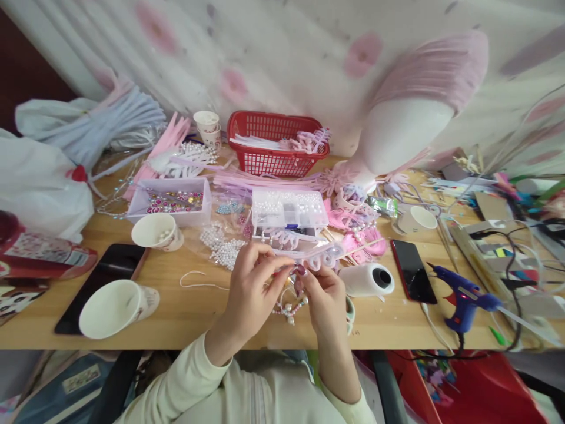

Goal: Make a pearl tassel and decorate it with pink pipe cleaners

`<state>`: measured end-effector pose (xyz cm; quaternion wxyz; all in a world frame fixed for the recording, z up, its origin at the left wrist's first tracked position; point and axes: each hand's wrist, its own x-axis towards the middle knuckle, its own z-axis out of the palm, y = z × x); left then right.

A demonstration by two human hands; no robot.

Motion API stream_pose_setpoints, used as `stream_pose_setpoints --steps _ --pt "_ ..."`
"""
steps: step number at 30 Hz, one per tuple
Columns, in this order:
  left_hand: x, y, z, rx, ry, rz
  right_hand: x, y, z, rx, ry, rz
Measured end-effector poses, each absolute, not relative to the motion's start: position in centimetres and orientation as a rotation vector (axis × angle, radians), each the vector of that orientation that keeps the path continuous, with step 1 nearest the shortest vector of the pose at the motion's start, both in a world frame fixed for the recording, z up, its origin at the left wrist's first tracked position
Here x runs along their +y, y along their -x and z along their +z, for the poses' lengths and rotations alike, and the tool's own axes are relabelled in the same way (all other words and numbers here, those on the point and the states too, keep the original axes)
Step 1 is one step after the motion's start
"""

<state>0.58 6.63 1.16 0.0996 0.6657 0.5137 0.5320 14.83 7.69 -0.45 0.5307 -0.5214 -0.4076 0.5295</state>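
Beadwork (288,307), one strand, is between two hands, on the near side of one bead box (266,224). Left hand (251,288) and right hand (325,294) have bunched fingertips; whether they grip the strand I cannot tell. Right of the box: one spool (362,279), one phone (414,271), one glue gun (464,300).

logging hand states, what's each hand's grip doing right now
Left hand: closed in a pinch; what it holds cannot be told.
Right hand: closed in a pinch; what it holds cannot be told.
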Motion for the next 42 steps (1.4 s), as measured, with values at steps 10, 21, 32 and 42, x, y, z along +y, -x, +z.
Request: stream_pose_setpoints --steps 10,21,32,42 --pt "7.0 -0.2 1.4 1.406 -1.762 1.458 7.5 -14.8 -0.2 -1.037 1.265 1.193" --pt "6.2 2.0 4.4 0.987 -0.903 1.653 8.1 -16.6 -1.3 -1.041 1.276 1.156" --pt "6.2 1.6 3.0 1.281 -1.601 0.826 7.3 -16.2 0.4 -1.401 1.269 1.288" --pt "6.2 3.3 1.0 0.979 -1.281 0.962 7.8 -14.0 1.3 -0.955 1.196 1.816"
